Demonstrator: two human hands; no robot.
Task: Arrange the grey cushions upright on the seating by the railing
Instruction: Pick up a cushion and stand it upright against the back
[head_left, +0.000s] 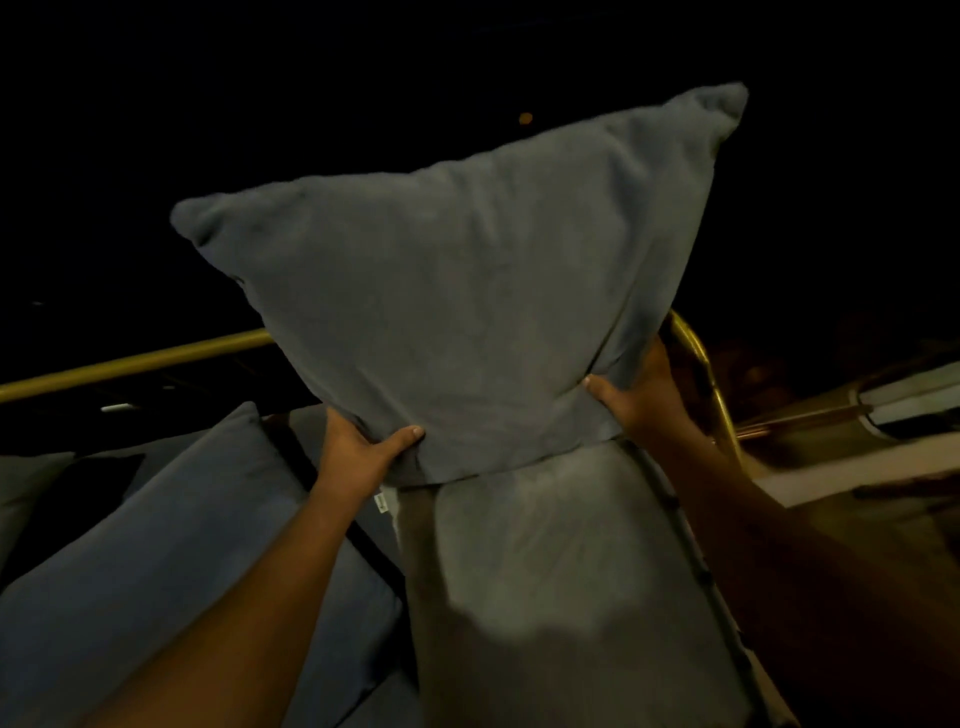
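Observation:
A large grey cushion (457, 291) is held upright in the air in front of me, tilted a little to the right. My left hand (363, 447) grips its lower left corner and my right hand (634, 389) grips its lower right corner. Its bottom edge hangs just above a second grey cushion (561, 571) that lies below it on the seating. A third grey cushion (171, 545) leans at the lower left. The brass railing (135, 364) runs behind the seating and curves down at the right.
It is dark beyond the railing, with one small distant light (525, 118). A pale floor or ledge (831, 467) lies to the right of the railing. A white label (382, 501) hangs under the held cushion.

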